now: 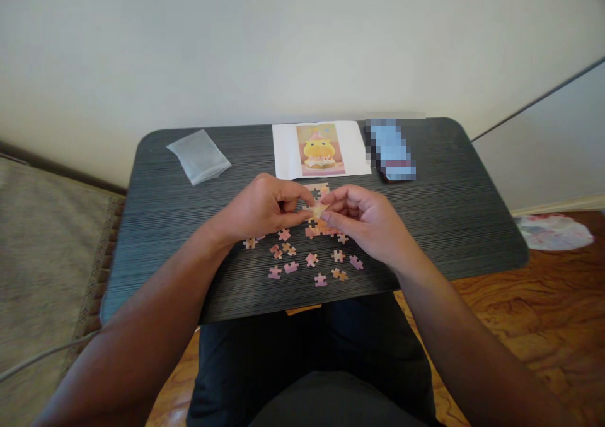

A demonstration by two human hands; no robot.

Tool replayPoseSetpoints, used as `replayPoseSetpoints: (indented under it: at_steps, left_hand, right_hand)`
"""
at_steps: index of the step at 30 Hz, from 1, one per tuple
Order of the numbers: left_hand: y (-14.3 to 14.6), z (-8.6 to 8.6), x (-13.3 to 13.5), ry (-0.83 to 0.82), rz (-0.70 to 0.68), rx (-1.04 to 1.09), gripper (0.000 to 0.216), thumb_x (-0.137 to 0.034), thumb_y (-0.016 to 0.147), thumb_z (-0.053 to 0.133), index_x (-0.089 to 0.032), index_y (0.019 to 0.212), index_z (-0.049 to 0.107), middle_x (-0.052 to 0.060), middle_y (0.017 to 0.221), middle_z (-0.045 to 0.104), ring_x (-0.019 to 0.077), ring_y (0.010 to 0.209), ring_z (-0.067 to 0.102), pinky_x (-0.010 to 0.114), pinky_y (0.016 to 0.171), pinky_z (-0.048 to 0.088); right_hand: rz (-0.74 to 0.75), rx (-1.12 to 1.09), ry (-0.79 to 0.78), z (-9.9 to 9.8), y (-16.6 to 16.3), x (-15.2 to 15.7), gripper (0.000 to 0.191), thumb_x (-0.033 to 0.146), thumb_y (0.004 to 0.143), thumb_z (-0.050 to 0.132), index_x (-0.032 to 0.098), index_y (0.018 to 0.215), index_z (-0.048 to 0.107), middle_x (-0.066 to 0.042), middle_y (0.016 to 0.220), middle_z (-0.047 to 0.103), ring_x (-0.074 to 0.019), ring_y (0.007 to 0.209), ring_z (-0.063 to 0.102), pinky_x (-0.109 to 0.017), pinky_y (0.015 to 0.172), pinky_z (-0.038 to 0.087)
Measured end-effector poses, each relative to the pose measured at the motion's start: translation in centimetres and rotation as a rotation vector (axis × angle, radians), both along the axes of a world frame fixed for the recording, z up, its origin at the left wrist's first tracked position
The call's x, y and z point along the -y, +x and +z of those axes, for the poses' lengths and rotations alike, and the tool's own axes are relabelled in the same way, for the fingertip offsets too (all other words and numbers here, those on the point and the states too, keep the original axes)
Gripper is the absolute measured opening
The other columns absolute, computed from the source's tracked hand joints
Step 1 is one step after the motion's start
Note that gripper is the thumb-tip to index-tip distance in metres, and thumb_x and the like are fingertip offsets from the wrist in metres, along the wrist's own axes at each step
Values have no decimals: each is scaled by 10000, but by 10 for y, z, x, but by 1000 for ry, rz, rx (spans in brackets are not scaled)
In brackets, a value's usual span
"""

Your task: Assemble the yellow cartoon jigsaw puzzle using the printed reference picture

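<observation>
Pinched between the fingertips of my left hand [271, 205] and my right hand [362, 216] is a pale yellow puzzle piece [318, 211]. Both hands are closed and meet just above a partly joined puzzle [321, 188], which they cover in part. Its upper edge shows gaps between the joined pieces. Loose puzzle pieces in pink, orange and lilac lie nearer to me, among them a lilac piece [320, 280] and an orange-brown piece [339, 274]. Behind the hands lies a white sheet [288, 152] with a printed picture [319, 152] of a yellow figure in a pink hat.
The dark table [454, 206] has rounded corners and stands against a pale wall. A clear plastic bag [201, 157] lies at its back left, a blurred-out phone-like object [391, 149] at its back right. A whitish plastic bag [555, 232] rests beyond the right edge.
</observation>
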State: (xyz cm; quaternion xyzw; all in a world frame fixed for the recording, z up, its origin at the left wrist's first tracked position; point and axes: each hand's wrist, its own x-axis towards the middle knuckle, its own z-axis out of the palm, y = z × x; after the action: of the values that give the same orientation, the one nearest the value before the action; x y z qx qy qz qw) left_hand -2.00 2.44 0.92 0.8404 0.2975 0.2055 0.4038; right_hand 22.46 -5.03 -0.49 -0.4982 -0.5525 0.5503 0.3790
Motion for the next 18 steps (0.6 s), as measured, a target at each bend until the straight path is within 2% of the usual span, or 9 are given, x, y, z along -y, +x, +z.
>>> replayPoseSetpoints:
  at_steps: [3,8,14,18]
  left_hand:
    - [0,0,0,3,1,1,163,-299,957,768,-178,1041,837,-94,534,417,70,501,333,233,496,267]
    - [-1,-1,-2,12,8,-9,179,-291,953,770,-180,1069,848,-92,542,416,72,506,338,238,502,275]
    - [-5,-6,-8,29,30,-81,207,-286,943,764,-180,1093,860,-84,553,464,70,500,369,231,501,283]
    - [-6,-7,-9,4,30,-90,209,-284,939,758,-177,1085,861,-82,548,484,67,494,375,230,490,278]
  right_hand:
    - [1,15,2,-1,-1,1,287,396,944,859,237,1150,738,-15,965,801,-171,872,765,-348,841,641]
    - [-20,112,33,4,-2,4,252,384,939,856,239,1124,767,-49,1037,841,-211,915,802,-409,876,662]
    - [-39,425,221,16,2,8,100,318,983,795,268,1069,796,-25,1008,859,-207,830,785,-404,775,615]
    - [-1,593,329,20,4,7,74,290,978,804,270,1049,808,-26,1007,846,-209,821,770,-401,777,576]
